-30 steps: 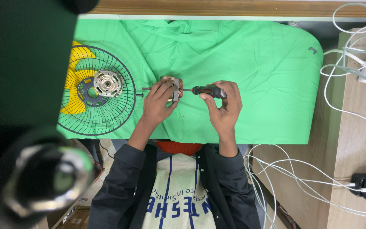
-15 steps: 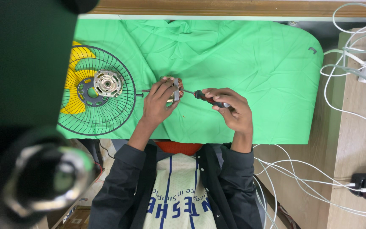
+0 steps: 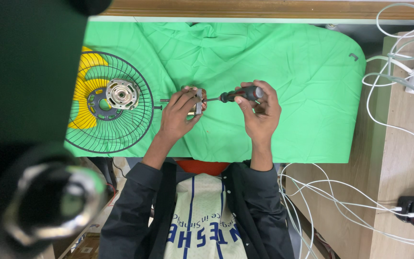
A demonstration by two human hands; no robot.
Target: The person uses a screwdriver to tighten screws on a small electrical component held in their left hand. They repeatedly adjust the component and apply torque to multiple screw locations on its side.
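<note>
Lying crosswise over the middle of the green cloth (image 3: 288, 72), the screwdriver (image 3: 235, 95) has its long axis level across the picture: black handle with a red band toward the right hand (image 3: 260, 111), thin shaft and tip pointing toward the motor part (image 3: 196, 100).

Right hand: fingers curled shut round the handle, thumb on top, palm below.

Left hand (image 3: 177, 114): fingers and thumb closed about the motor part, a small metal piece with copper-coloured winding showing at its edge. A slim spindle (image 3: 165, 100) sticks out of it on the far side from the screwdriver, in line with the tool's shaft. The screwdriver's tip meets the part; the exact contact point is too small to make out.

Beside the left hand: round black wire fan guard (image 3: 120, 139) flat on the cloth, a silver motor housing (image 3: 122, 93) at its centre, yellow blades (image 3: 83, 91) beneath.

Beyond the cloth: white cables (image 3: 398, 76) over a wooden surface (image 3: 403, 168).
</note>
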